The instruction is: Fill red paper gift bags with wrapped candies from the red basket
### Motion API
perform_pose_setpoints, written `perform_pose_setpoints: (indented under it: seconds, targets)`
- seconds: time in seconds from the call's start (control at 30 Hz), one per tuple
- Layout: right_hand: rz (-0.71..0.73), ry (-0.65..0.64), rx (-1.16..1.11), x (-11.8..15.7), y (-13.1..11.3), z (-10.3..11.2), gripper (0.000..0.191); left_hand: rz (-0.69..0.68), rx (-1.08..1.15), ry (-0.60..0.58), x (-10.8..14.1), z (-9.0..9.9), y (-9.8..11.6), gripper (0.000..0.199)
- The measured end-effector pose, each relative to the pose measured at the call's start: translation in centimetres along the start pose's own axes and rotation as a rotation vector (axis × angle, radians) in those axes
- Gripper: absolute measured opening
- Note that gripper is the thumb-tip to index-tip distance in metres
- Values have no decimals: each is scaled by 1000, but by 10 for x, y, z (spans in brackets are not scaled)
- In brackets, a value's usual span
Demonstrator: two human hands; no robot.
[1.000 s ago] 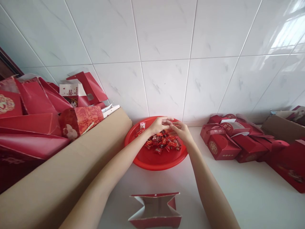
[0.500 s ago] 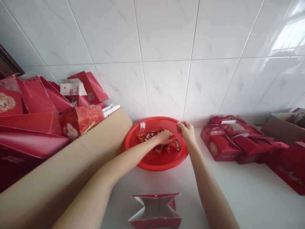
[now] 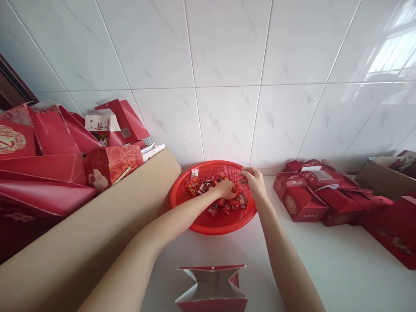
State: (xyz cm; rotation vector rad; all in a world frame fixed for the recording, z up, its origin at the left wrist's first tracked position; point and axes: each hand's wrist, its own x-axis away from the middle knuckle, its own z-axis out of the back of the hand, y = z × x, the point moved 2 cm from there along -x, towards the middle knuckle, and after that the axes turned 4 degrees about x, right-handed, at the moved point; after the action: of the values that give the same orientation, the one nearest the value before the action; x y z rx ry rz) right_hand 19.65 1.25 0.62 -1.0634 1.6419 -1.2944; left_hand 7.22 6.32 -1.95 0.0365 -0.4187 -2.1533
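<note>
A red plastic basket (image 3: 221, 228) with a mesh wall stands on the white table, holding a heap of small wrapped candies (image 3: 212, 211). My left hand (image 3: 225, 190) reaches into the heap, its fingers curled down among the wrappers; whatever they grip is hidden. Over the basket's right rim is my right hand (image 3: 254, 181), its fingers apart and nothing visible between them. Nearer to me, between my forearms, an unfolded red box (image 3: 212, 303) stands upright with its top open, its grey inside showing.
At the left, a long cardboard box (image 3: 130, 208) holds many red gift boxes (image 3: 58, 130). Closed red boxes (image 3: 305, 203) cluster on the right of the table (image 3: 344, 268), with another cardboard box (image 3: 380, 177) behind. A tiled wall rises at the back.
The fingers of my right hand have parted, and the red candy they held is no longer seen there. My left hand has shifted slightly in the heap, and some candies lie differently.
</note>
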Motion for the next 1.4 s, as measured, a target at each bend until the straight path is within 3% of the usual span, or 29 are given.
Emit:
perform_pose_setpoints:
  seconds: [0.1, 0.2, 0.37, 0.47, 0.53, 0.6, 0.7, 0.83, 0.97, 1.1, 1.23, 1.4]
  targets:
    - [-3, 9, -6, 2, -2, -1, 16, -91, -35, 20, 2, -1, 7, 26]
    - [-4, 17, -9, 3, -2, -1, 17, -177, -37, -7, 3, -4, 13, 10]
    - [1, 23, -18, -1, 4, 0, 16, -123, 8, 85, 0, 11, 13, 21]
    - [9, 47, -19, -3, 5, 0, 14, -87, 162, 274, -4, 36, 3, 32]
    - [4, 61, -15, -3, 5, 0, 15, -91, 468, 467, -5, 53, -6, 30]
    - [-14, 64, -17, -2, 3, 0, 20, -138, 758, 552, -4, 63, -13, 28]
    - [-17, -16, -42, 1, 0, -2, 32, -246, 896, 460, -1, 63, -13, 25]
    - [24, -93, -39, 2, -1, -2, 41, -342, 807, 260, 0, 59, -13, 24]
    - [18, -29, -43, 1, 0, 0, 40, -110, 454, 325, -5, 56, -38, 25]
    - [26, -32, -24, 2, -1, 0, 36, -17, 239, 143, -7, 40, -56, 24]
    - [7, -49, -51, 5, -2, 1, 32, -35, 201, 8, -8, 27, -47, 22]
    - [-18, -99, -109, 6, 0, 2, 34, -61, 170, -102, -2, 24, -29, 9]
